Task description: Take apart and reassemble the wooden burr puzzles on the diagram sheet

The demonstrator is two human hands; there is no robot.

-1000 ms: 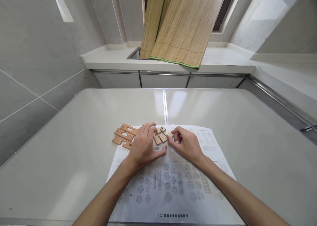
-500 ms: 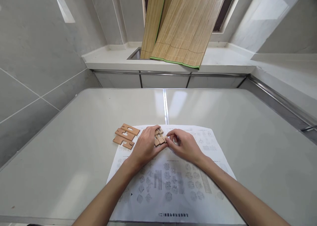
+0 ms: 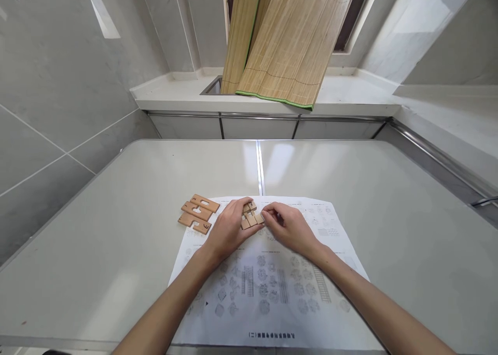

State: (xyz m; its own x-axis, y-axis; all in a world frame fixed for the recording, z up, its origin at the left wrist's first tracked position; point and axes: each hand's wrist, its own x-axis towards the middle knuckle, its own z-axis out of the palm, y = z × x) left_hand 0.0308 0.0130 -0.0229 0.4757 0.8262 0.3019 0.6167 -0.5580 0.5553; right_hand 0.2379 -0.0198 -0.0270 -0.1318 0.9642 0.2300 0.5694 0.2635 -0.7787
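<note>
"2" on wooden piece (image 3: 205, 203), "(二)" on printed sheet (image 3: 272, 313)

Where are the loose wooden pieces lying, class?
In the head view, the loose wooden pieces lie at the far left corner of the sheet, just left of the left hand.

Bright, even daylight glares off the far worktop (image 3: 280, 160), shadows stay soft, and wide-angle distortion bends the edges.
</note>
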